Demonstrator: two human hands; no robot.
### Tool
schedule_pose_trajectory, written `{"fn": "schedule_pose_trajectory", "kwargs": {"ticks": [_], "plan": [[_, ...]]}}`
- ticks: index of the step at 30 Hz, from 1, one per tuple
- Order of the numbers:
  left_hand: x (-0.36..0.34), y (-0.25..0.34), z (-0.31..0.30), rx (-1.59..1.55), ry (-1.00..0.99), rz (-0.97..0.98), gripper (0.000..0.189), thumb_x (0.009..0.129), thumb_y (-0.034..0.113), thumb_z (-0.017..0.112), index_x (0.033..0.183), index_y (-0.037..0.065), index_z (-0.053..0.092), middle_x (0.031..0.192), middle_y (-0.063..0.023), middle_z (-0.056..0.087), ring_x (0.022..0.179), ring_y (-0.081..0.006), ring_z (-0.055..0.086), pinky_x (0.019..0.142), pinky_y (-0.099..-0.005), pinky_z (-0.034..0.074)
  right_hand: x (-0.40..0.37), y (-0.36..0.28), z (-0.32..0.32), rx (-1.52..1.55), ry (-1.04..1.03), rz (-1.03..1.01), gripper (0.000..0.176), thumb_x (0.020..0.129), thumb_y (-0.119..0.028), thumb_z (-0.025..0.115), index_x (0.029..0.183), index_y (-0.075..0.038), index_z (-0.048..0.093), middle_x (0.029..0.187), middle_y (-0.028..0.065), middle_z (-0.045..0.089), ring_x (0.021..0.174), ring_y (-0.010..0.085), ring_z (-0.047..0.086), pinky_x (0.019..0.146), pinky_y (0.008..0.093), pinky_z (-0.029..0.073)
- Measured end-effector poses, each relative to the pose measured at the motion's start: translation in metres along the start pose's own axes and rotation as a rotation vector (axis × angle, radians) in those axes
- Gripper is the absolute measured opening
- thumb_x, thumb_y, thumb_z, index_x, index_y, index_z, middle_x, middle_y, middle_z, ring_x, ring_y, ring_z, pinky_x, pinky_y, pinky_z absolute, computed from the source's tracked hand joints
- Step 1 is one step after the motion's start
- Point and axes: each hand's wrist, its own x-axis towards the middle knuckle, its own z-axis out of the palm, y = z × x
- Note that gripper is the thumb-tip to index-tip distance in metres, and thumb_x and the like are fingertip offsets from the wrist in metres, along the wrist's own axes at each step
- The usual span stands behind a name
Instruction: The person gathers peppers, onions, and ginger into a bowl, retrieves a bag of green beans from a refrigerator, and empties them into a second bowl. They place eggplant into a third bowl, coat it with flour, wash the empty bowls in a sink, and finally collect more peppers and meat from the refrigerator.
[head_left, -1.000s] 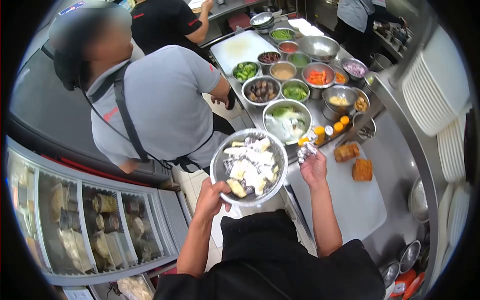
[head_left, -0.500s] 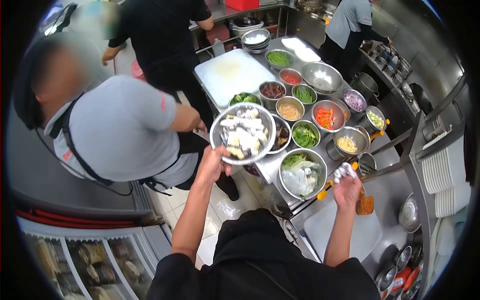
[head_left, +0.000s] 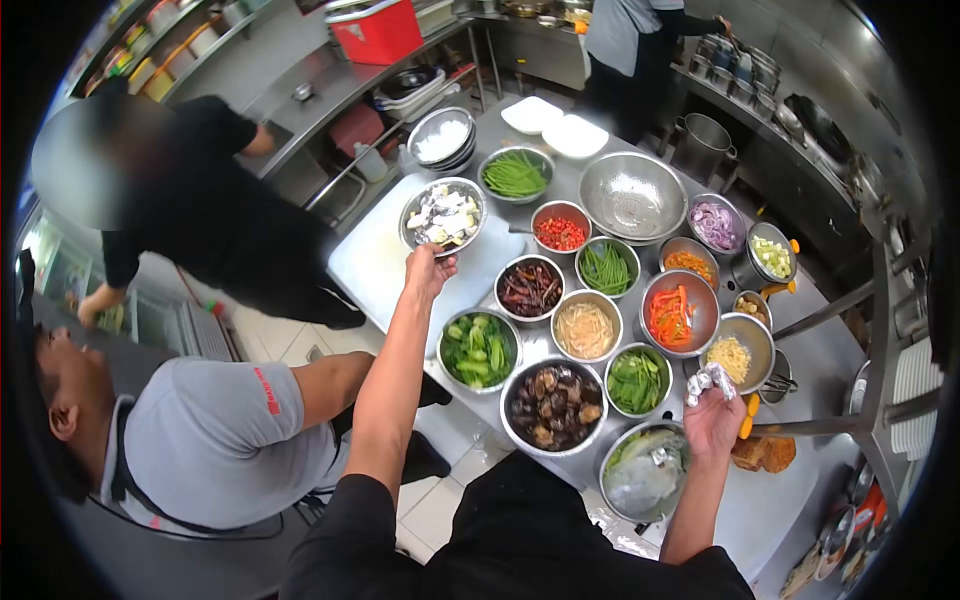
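- Bench [head_left: 825, 345]: steel, packed with prep bowls, including the mushroom bowl [head_left: 553, 405] and the greens bowl [head_left: 477, 350].
- White cutting board [head_left: 372, 262]: at the bench's left end.
- Steel bowl [head_left: 442, 215] of pale pieces: held up over the board's far end, near the green-bean bowl [head_left: 515, 175].
- Left hand [head_left: 430, 268]: arm stretched out, fingers clamped on the steel bowl's near rim.
- Right hand [head_left: 712, 420]: closed around the foil wad [head_left: 710, 382], just beside the bowl of yellow shreds [head_left: 735, 352].

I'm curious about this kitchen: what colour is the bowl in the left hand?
Silver metal; the bowl shows best in the head view.
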Motion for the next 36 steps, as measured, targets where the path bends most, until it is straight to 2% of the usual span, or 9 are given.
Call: {"fn": "schedule_pose_trajectory", "kwargs": {"ticks": [3, 7, 9, 13, 17, 25, 32, 35, 36], "plan": [[0.043, -0.013, -0.008, 0.009, 0.011, -0.046, 0.029, 0.077, 0.012, 0.044, 0.097, -0.008, 0.05, 0.076, -0.0164, 0.058, 0.06, -0.021, 0.057, 0.052, -0.0348, 0.048, 0.026, 0.024, 0.027, 0.026, 0.084, 0.002, 0.02, 0.082, -0.015, 0.055, 0.097, 0.0, 0.056, 0.083, 0.006, 0.058, 0.073, 0.0176, 0.054, 0.066, 0.027, 0.045], [0.035, 0.006, -0.018, 0.037, -0.079, -0.246, 0.043, 0.082, 0.022, 0.051, 0.114, -0.006, 0.042, 0.091, -0.0207, 0.058, 0.072, -0.0256, 0.059, 0.057, -0.0361, 0.05, 0.059, 0.059, 0.079, 0.027, -0.033, 0.069, 0.022, 0.082, -0.016, 0.055, 0.098, 0.0, 0.056, 0.086, 0.0069, 0.06, 0.075, 0.017, 0.055, 0.067, 0.0277, 0.045], [0.02, 0.026, -0.027, 0.303, 0.088, -0.194, 0.06, 0.081, 0.025, 0.055, 0.125, -0.006, 0.03, 0.096, -0.022, 0.056, 0.074, -0.0278, 0.059, 0.058, -0.036, 0.05, 0.074, 0.076, 0.101, 0.053, 0.014, 0.062, 0.023, 0.082, -0.017, 0.054, 0.098, 0.0, 0.055, 0.082, 0.0065, 0.058, 0.073, 0.0176, 0.053, 0.066, 0.0283, 0.045], [0.004, 0.055, -0.062, 0.303, 0.148, 0.001, 0.05, 0.084, 0.029, 0.052, 0.121, -0.002, 0.038, 0.1, -0.022, 0.055, 0.079, -0.0285, 0.06, 0.063, -0.0366, 0.05, 0.096, 0.111, 0.137, 0.06, -0.186, 0.113, 0.025, 0.083, -0.019, 0.053, 0.1, 0.0, 0.055, 0.084, 0.0071, 0.059, 0.075, 0.018, 0.055, 0.066, 0.0284, 0.045], [0.008, 0.096, -0.098, 0.204, -0.054, -0.073, 0.049, 0.083, 0.023, 0.055, 0.121, -0.003, 0.039, 0.092, -0.0189, 0.058, 0.074, -0.0263, 0.06, 0.06, -0.034, 0.05, 0.089, 0.144, 0.174, 0.064, -0.163, 0.069, 0.024, 0.083, -0.019, 0.052, 0.098, 0.0, 0.055, 0.082, 0.0078, 0.058, 0.072, 0.0187, 0.053, 0.062, 0.0293, 0.044], [0.037, 0.148, -0.157, 0.185, -0.096, -0.071, 0.044, 0.083, 0.027, 0.056, 0.116, 0.0, 0.045, 0.095, -0.0182, 0.06, 0.079, -0.0255, 0.06, 0.063, -0.0337, 0.048, 0.107, 0.201, 0.206, 0.025, -0.093, 0.05, 0.022, 0.084, -0.016, 0.052, 0.099, 0.0, 0.055, 0.086, 0.0081, 0.059, 0.074, 0.0189, 0.055, 0.062, 0.0285, 0.045], [0.053, 0.147, -0.229, 0.053, 0.038, -0.088, 0.042, 0.085, 0.028, 0.052, 0.115, -0.001, 0.048, 0.097, -0.0172, 0.06, 0.08, -0.0244, 0.061, 0.062, -0.0324, 0.05, 0.174, 0.245, 0.193, -0.086, -0.051, 0.042, 0.02, 0.084, -0.004, 0.054, 0.104, -0.002, 0.053, 0.097, 0.0058, 0.061, 0.09, 0.0144, 0.06, 0.079, 0.0268, 0.048], [0.069, 0.142, -0.194, 0.192, 0.132, -0.098, 0.042, 0.086, 0.028, 0.051, 0.115, -0.003, 0.047, 0.096, -0.0183, 0.061, 0.077, -0.0252, 0.062, 0.06, -0.0311, 0.05, 0.193, 0.266, 0.213, -0.085, 0.059, 0.082, 0.015, 0.085, -0.007, 0.054, 0.1, -0.004, 0.055, 0.089, 0.0039, 0.062, 0.079, 0.0135, 0.06, 0.068, 0.0267, 0.048], [0.082, 0.14, -0.169, 0.206, 0.066, -0.097, 0.043, 0.087, 0.028, 0.05, 0.115, -0.004, 0.047, 0.095, -0.019, 0.061, 0.074, -0.0256, 0.063, 0.058, -0.0306, 0.05, 0.201, 0.277, 0.21, -0.063, 0.06, 0.051, 0.015, 0.085, -0.007, 0.054, 0.1, -0.004, 0.055, 0.092, 0.0045, 0.063, 0.084, 0.0138, 0.06, 0.074, 0.0259, 0.049]]}}
